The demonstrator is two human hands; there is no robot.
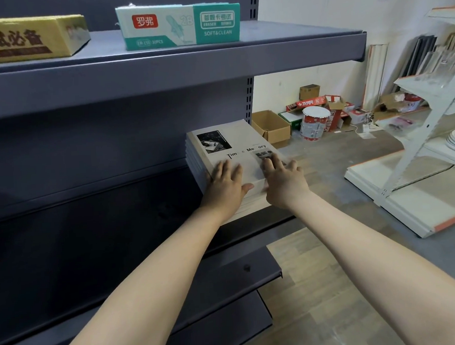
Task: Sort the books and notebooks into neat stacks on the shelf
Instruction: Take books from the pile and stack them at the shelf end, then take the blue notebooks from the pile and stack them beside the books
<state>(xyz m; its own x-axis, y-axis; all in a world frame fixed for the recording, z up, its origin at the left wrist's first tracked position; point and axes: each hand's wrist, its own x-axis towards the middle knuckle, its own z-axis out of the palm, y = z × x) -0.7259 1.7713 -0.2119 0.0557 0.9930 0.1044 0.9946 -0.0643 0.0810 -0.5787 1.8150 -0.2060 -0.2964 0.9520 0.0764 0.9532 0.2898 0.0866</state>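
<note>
On the upper shelf [161, 69] a yellow carton [23, 38] stands at the left and a teal eraser box [180, 24] near the middle. Below, at the right end of the dark shelf [116, 205], lies the stack of notebooks [235, 137], its top cover printed "Time & Memory", its near end reaching the shelf's front lip.

The left hand [225, 184] lies flat on the near part of the top cover, fingers straight, thumb at the near edge. The right hand [284, 179] rests just beside it, fingers spread and pressing down; neither hand grips anything. Further right, an open cardboard box [271, 128] sits on the floor [327, 161].

The notebooks look like thin softcovers with smooth covers, so single ones would be light and floppy, and they may slide on one another. Together the pile is probably fairly heavy and firm. Best taken with palms on its two long sides, or one hand under the near end, squaring the edges rather than pushing from the top alone.
</note>
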